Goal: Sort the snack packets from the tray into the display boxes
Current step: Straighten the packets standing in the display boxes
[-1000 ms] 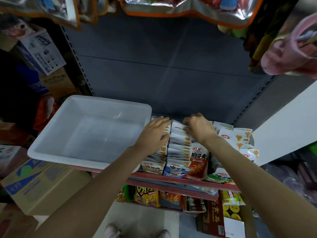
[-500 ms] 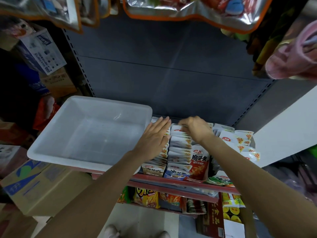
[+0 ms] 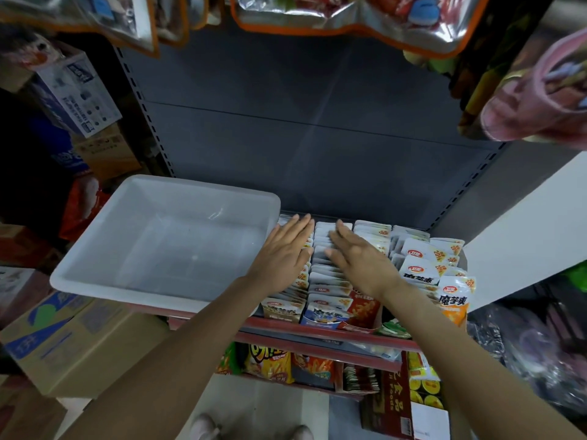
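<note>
Left hand (image 3: 283,253) and right hand (image 3: 359,255) lay flat, fingers straight and together, on snack packets (image 3: 327,274), seemingly pressing; white tray (image 3: 95,274) at nine o'clock

Cardboard box (image 3: 73,341) with blue-green print at lower left. Foil bags (image 3: 349,23) hang overhead. Pink item (image 3: 536,100) at upper right. Yellow chip bags (image 3: 270,363) on lower shelf (image 3: 317,344). Grey back panel (image 3: 301,138) behind.
</note>
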### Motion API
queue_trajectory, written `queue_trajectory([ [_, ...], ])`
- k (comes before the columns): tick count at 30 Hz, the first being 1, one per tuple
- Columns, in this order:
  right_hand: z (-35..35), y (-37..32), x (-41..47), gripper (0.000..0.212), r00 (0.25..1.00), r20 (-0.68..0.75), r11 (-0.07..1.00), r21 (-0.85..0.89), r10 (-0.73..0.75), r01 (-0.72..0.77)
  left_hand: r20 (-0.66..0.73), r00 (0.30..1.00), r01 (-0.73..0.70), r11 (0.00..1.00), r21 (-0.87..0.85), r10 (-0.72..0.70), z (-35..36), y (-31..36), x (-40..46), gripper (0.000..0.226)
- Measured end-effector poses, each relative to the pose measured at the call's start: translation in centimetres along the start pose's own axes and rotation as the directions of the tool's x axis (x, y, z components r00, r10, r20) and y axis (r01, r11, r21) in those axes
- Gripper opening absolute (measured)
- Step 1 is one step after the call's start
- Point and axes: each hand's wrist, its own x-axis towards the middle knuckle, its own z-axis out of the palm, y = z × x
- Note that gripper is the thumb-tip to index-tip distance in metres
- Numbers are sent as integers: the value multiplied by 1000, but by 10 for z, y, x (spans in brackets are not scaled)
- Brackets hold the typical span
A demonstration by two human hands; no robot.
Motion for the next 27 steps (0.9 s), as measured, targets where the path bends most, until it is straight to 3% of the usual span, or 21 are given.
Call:
queue_trajectory([
  [5,-3,16,-6,31,977,-209,999,2,36,-36,0,1000,-3,1000,8,3,1,0,-2,53],
  [11,-16,10,10,37,991,-109,996,-21,81,-84,5,1000,1,1000,-3,-1,3,-1,-1,53],
  [15,-16,7,18,10,990,-134,989,-132,48,-65,0,1000,1,1000,7,-1,4,-2,-1,53],
  [17,-10,7,17,8,981,-194,979,-195,13,-51,2,1000,6,1000,-4,-6,4,-1,-1,52],
  [19,-4,8,15,11,973,-232,986,-161,9,-48,5,1000,7,1000,6,-7,2,0,-1,52],
  [22,-4,11,1,18,959,-275,997,50,69,-57,-44,999,-6,999,-33,5,-6,7,-8,55],
  [25,-3,17,-22,26,945,-303,985,152,125,-81,4,984,-176,971,-159,179,-21,27,-29,78],
  [27,1,19,-36,36,964,-242,983,173,106,-65,163,930,-328,944,-26,328,-23,39,-40,98],
])
